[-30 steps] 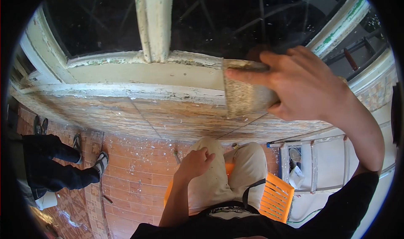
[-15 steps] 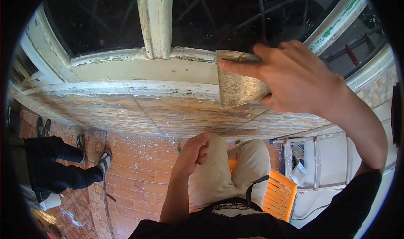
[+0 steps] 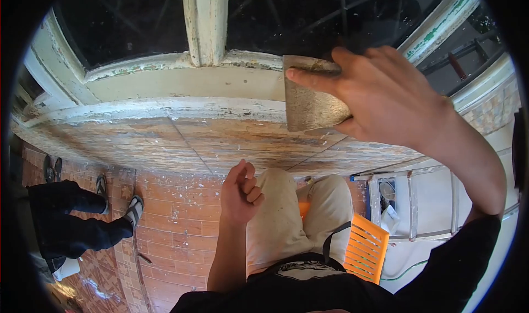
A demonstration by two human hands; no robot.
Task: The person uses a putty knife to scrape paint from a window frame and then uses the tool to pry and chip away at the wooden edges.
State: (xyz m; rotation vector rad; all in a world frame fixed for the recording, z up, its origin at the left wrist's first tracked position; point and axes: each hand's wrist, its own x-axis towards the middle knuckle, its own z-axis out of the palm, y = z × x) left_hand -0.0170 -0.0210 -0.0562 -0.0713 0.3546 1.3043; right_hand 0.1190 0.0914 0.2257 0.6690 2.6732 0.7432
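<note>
A wide metal scraper (image 3: 311,110) is gripped in my right hand (image 3: 383,100), with the index finger stretched across its blade. The blade overlaps the lower rail of the window frame (image 3: 182,85), which is cream-coloured with chipped white paint along its edges. The scraper's handle is hidden behind my hand. Above my left knee, my left hand (image 3: 238,194) hangs in front of the tiled wall (image 3: 220,139), its fingers curled loosely toward the palm and nothing in them.
Dark window glass (image 3: 127,31) fills the upper part. An orange slatted chair (image 3: 368,249) is beneath me, and a paint-marked ladder (image 3: 413,208) lies at the right. Another person's legs (image 3: 82,225) are at the left. White flakes dot the floor (image 3: 176,225).
My left hand has turned palm inward and risen slightly. The scraper stays in my right hand at the frame, its blade angled a little differently. The view has shifted slightly.
</note>
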